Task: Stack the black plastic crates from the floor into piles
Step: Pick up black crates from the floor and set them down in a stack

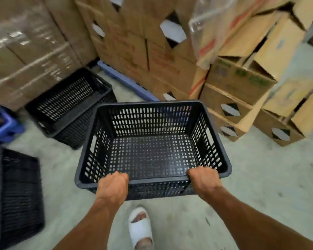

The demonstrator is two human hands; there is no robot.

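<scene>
Both forearms reach forward from the near edge, above a foot in a white sandal (pixel 141 230). Each hand is clamped on the near rim of one black crate (pixel 153 147): the left hand (pixel 112 187) toward the left corner, the right hand (pixel 204 181) toward the right corner, fingers curled over the edge into the inside. This crate is empty, upright, and seems lifted off the grey floor (pixel 260 177).

To the far left, a tilted pile of crates (pixel 69 103) leans in front of wrapped cartons (pixel 29 56). More dark crates (pixel 16 195) lie at the near left, but they are blurred. Stacked cardboard boxes (pixel 233 98) stand at the far right.

I judge the step is carrying the crate to a pile. To do it well, keep the rim level, line up the corners with the pile below, and lower it straight so it nests without jamming. The tilted pile may need straightening first.
</scene>
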